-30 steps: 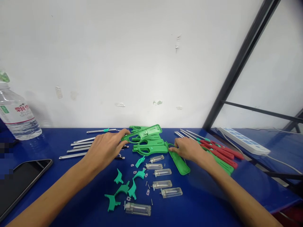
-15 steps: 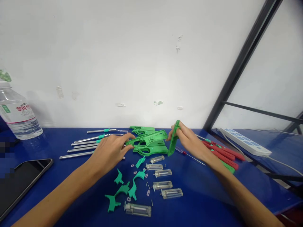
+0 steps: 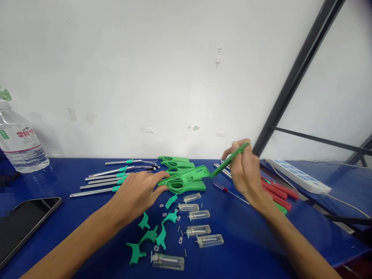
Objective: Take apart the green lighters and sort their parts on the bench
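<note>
My left hand (image 3: 142,190) pinches the left end of a green plastic casing half (image 3: 190,176), its hollow inner side facing up. More green casing pieces (image 3: 174,159) lie behind and beneath it on the blue table. Raised at the right, my right hand (image 3: 244,166) grips a second, narrow-looking green casing half (image 3: 231,158), tilted and seen nearly edge-on. In front lie several clear plastic cartridges (image 3: 198,230), teal curved trigger-like parts (image 3: 149,234), small pale clips (image 3: 180,240) and tiny metal pins (image 3: 185,252).
Metal rods with teal parts (image 3: 99,190) lie at the left, beside a phone (image 3: 31,221) and a water bottle (image 3: 23,139). A screwdriver (image 3: 223,188), red handle pieces (image 3: 279,192) and a power strip (image 3: 299,176) are at the right. A white wall (image 3: 174,77) stands behind.
My right hand has moved right and turned, swinging its green casing half away from the other one. My left hand has shifted slightly right and down, keeping its hold.
</note>
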`<state>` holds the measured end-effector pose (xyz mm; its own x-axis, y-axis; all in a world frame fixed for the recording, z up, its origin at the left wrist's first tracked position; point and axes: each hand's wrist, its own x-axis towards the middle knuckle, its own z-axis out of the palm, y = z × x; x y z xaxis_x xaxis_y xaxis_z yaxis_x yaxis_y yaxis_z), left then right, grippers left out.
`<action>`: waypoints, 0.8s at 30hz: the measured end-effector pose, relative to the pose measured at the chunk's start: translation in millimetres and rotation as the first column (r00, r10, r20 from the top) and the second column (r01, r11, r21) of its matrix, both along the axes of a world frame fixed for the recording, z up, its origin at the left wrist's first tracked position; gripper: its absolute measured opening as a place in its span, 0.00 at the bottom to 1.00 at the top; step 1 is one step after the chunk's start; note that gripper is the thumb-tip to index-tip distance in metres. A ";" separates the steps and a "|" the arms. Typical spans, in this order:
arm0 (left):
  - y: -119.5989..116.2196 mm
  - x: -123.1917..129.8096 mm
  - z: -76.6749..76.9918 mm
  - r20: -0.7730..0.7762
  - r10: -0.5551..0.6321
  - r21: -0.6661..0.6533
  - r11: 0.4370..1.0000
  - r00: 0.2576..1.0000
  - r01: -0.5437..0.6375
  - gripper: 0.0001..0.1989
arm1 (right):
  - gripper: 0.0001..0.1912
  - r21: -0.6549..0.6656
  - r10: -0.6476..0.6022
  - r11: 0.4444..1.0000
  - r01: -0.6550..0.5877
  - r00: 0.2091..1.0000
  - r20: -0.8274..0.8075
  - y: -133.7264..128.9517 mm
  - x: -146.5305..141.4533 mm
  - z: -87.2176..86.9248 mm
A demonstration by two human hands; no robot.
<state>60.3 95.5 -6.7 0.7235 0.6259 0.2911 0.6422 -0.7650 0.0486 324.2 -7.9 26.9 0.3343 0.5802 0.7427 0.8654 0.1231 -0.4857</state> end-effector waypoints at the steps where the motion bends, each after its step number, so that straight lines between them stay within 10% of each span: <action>1: 0.0 -0.2 -0.2 -0.015 0.006 0.011 1.000 1.000 -0.006 0.17 | 0.05 0.032 -0.004 0.999 0.004 1.000 -0.016 -0.3 0.0 0.7; 10: -3.8 -0.7 -4.6 -0.047 -0.086 0.111 0.990 0.995 0.091 0.16 | 0.19 -0.162 0.109 0.984 -0.074 0.970 0.218 1.8 -16.1 -14.2; 24: -1.1 -1.9 -4.6 -0.013 -0.008 0.180 0.984 1.000 0.010 0.16 | 0.23 -0.502 0.589 0.759 -0.415 0.766 0.258 -12.6 -37.1 -11.4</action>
<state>58.4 94.4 -11.3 0.7327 0.5579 0.3897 0.6353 -0.7661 -0.0976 287.1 -20.5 15.5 -0.3499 0.8430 0.4085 0.8504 0.4688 -0.2391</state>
